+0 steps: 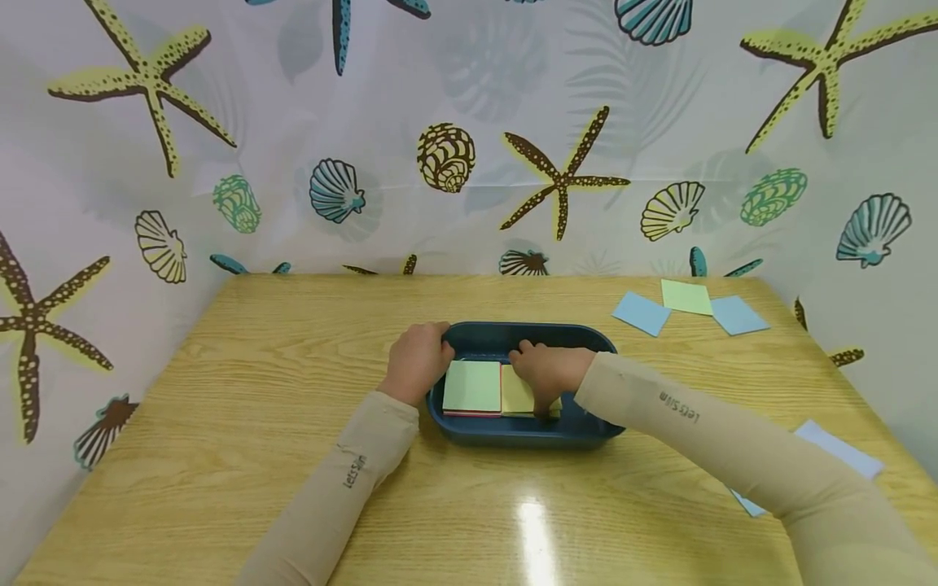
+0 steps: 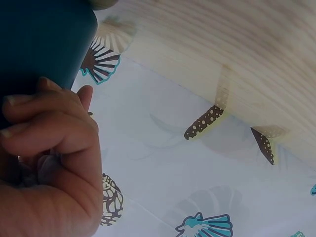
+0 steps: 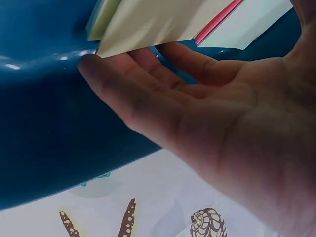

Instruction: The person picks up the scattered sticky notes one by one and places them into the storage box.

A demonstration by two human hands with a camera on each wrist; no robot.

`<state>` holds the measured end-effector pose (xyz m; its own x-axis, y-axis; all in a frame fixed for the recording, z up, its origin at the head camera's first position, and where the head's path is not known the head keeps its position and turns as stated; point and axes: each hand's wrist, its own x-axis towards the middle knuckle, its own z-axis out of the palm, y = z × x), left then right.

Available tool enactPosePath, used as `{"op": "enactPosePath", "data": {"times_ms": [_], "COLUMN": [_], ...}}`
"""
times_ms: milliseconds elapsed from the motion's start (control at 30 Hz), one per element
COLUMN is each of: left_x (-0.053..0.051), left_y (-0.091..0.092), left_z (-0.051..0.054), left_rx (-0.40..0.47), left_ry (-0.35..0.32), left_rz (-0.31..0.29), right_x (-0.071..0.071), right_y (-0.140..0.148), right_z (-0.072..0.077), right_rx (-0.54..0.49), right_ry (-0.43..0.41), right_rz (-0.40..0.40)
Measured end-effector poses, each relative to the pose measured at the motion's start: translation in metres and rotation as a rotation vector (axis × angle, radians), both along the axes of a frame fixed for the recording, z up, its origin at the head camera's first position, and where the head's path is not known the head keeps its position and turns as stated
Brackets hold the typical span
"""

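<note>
A dark blue oval-ended bin [image 1: 513, 439] sits on the wooden table, with sticky notes inside. On its left side is a pale green stack [image 1: 472, 387] with a pinkish-red layer beneath. Beside that lies a stack of yellow sticky notes [image 1: 516, 396], partly covered by my right hand [image 1: 551, 373]. That hand reaches into the bin, thumb at the stack's near edge and fingers at its far edge; in the right wrist view fingertips [image 3: 91, 61] touch the yellow paper [image 3: 158, 29]. My left hand [image 1: 418, 362] grips the bin's left rim, its fingers [image 2: 54, 116] curled there.
At the table's back right lie two blue notes [image 1: 642, 313] [image 1: 738, 315] and a green note [image 1: 686, 296]. A pale bluish note [image 1: 839, 449] and another blue one [image 1: 749, 503] show around my right forearm. A shell-and-starfish cloth [image 1: 469, 228] hangs behind the table.
</note>
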<state>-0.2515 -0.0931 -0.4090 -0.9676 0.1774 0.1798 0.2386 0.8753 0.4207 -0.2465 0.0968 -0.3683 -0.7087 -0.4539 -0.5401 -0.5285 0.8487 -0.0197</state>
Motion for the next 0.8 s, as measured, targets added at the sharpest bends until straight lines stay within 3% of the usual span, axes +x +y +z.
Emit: {"op": "enactPosePath", "data": {"times_ms": [800], "left_x": [0.0010], "left_y": [0.0006], "left_z": [0.0014], "left_rx": [-0.012], "left_ry": [-0.016], "left_rz": [0.000], "right_x": [-0.0018], "right_y": [-0.0011], "right_z": [-0.0023], "right_rx": [-0.016], "right_ry": [-0.005], "right_rz": [0.007]}}
